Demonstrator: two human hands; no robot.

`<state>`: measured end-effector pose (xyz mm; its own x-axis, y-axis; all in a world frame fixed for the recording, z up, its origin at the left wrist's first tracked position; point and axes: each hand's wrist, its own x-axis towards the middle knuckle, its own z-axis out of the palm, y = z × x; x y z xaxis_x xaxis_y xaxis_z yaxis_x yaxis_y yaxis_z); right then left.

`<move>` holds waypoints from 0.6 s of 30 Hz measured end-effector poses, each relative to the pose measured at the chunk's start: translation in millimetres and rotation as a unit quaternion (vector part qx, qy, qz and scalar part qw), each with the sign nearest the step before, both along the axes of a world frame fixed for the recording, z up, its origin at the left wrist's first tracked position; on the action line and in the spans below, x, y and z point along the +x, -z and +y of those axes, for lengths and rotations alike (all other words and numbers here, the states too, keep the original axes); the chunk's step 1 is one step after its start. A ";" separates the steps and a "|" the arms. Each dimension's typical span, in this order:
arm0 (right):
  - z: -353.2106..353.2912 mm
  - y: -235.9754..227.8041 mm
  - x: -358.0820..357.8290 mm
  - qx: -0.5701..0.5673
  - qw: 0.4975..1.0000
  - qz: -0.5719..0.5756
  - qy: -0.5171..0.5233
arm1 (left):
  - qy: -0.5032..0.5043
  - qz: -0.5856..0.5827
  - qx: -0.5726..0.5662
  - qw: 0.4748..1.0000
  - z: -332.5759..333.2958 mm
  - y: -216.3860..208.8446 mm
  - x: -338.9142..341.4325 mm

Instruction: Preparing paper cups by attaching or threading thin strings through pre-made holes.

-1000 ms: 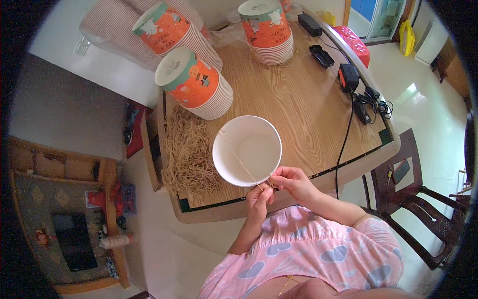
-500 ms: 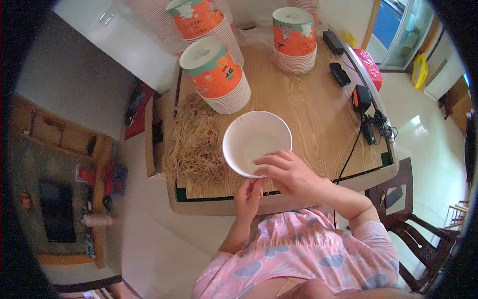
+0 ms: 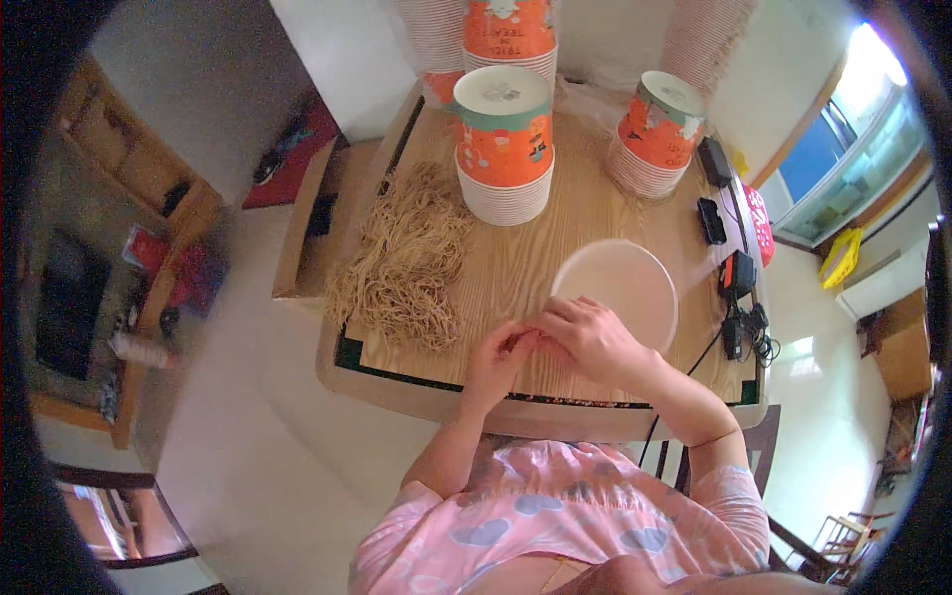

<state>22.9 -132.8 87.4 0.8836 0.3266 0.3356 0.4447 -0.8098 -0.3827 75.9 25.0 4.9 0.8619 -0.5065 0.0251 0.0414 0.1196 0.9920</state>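
Note:
A white paper bucket point(image 3: 635, 288) stands mouth up near the front of the table, slightly smeared by motion. My right hand point(image 3: 595, 342) lies over its near-left rim, fingers curled and pressed together. Just left of it, my left hand point(image 3: 494, 365) is closed, its fingertips meeting those of the right hand. Whatever lies between the fingertips is too small and hidden to make out. Left of the bucket spreads a loose heap of tan twine pieces point(image 3: 407, 263). Behind the heap, a stack of upside-down orange and green paper buckets point(image 3: 504, 149) stands on the table.
Another bucket stack point(image 3: 659, 139) stands at the back right, with more stacks point(image 3: 511, 35) behind. Black adapters and cables point(image 3: 736, 278) line the right edge of the wooden table point(image 3: 516, 283). A cardboard box point(image 3: 307, 233) is at its left, a pink stool point(image 3: 759, 223) beyond the right side.
The view has turned, so the table shifts in it. The bucket now sits farther right of my left hand. Both hands have come together at fingertip level beside its rim.

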 end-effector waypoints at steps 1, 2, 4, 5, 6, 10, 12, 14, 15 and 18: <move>-1.8 -0.1 0.5 0.005 1.000 0.003 0.025 | 0.001 -0.041 0.016 0.999 -2.3 -6.9 2.1; -3.7 -0.5 1.4 0.011 0.999 0.005 0.049 | 0.003 -0.083 0.033 0.996 -4.6 -10.5 4.8; -7.2 -4.1 2.3 0.008 0.998 0.004 0.062 | 0.026 -0.073 0.027 0.997 -11.2 -8.4 10.9; -8.6 -6.0 2.6 0.013 0.997 0.000 0.081 | 0.057 -0.068 0.027 0.996 -13.9 -7.6 12.5; -11.4 -7.4 1.5 0.007 0.997 0.003 0.077 | 0.052 -0.065 0.021 0.996 -17.8 -12.2 12.2; -15.8 -11.1 -7.6 0.028 0.987 0.033 0.155 | 0.061 -0.056 -0.021 0.996 -30.8 -24.4 6.9; -17.3 -13.7 -9.6 0.058 0.979 0.045 0.191 | 0.059 -0.054 -0.057 0.995 -34.4 -21.5 6.7; -19.0 -17.3 -9.1 0.094 0.956 0.095 0.260 | 0.074 -0.097 -0.038 0.992 -36.2 -15.0 7.7; -20.1 -17.7 -9.2 0.094 0.956 0.096 0.262 | 0.076 -0.096 -0.038 0.992 -37.2 -12.3 6.4; -24.3 -16.4 -8.3 0.122 0.944 0.074 0.299 | 0.096 -0.105 0.001 0.990 -38.4 -9.6 -0.7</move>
<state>14.6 -157.1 103.8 0.9286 -0.3154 0.1954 -0.1357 -0.7789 -0.6122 75.2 -13.5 14.5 0.7262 -0.6603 0.1915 -0.1431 0.1272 0.9815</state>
